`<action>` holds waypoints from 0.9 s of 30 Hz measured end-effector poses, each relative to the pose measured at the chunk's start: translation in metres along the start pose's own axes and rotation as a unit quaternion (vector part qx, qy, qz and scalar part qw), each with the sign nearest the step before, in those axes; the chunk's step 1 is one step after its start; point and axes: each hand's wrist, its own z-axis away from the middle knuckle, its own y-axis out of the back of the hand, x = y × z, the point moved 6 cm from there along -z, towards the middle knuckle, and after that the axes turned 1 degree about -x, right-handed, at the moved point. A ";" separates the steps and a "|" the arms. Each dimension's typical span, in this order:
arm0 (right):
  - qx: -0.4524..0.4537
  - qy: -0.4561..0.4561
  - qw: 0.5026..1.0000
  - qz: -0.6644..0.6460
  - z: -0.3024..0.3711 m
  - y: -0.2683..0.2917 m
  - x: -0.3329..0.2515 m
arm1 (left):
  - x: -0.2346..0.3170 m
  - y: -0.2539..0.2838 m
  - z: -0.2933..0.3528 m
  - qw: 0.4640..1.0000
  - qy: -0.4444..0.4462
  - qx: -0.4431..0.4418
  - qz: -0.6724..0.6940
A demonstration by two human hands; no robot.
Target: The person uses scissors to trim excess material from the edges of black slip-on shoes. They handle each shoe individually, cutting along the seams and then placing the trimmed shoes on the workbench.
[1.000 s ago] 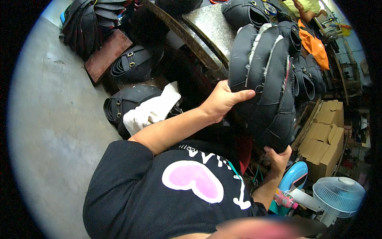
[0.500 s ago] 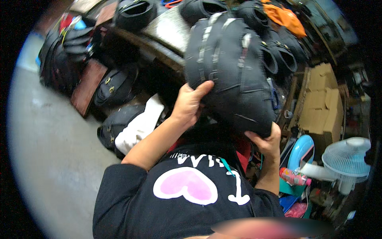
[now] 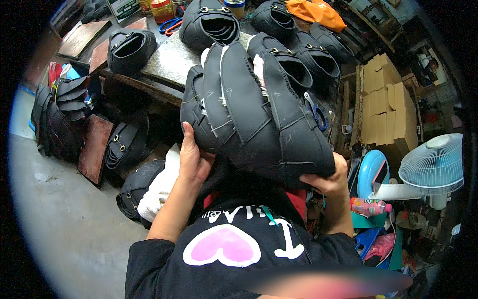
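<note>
Uneven light, glare on grey slab, deep shadow beneath, black fisheye rim, blurred lower edge

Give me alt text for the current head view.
A person's left hand and right hand hold a stack of black shoe uppers before a worktable. More uppers and scissors lie on it; cardboard boxes and a fan are at right.
</note>
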 end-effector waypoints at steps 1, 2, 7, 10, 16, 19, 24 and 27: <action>-0.002 -0.031 0.999 -0.020 0.003 0.003 0.003 | -0.001 -0.001 0.001 1.000 0.003 0.004 0.003; -0.002 -0.051 0.998 -0.041 0.005 0.005 0.005 | 0.000 -0.002 0.001 1.000 -0.003 0.002 -0.011; -0.007 0.009 1.000 0.002 -0.002 -0.001 -0.001 | 0.001 -0.021 0.010 0.996 -0.025 -0.051 -0.062; -0.042 0.138 0.981 0.128 -0.014 -0.013 -0.013 | -0.006 -0.032 0.017 0.995 -0.022 -0.068 -0.072; 0.003 -0.038 0.998 -0.057 -0.018 -0.004 0.010 | 0.003 -0.041 0.017 0.995 -0.040 -0.077 -0.052; 0.060 -0.086 0.986 -0.128 -0.014 0.003 0.020 | 0.008 -0.044 0.016 0.992 -0.039 -0.087 -0.077; 0.096 -0.126 0.973 -0.170 -0.008 0.004 0.028 | 0.006 -0.058 0.016 0.975 -0.053 -0.158 -0.148; 0.091 -0.101 0.978 -0.159 -0.012 0.003 0.027 | 0.004 -0.063 0.016 0.976 -0.044 -0.178 -0.121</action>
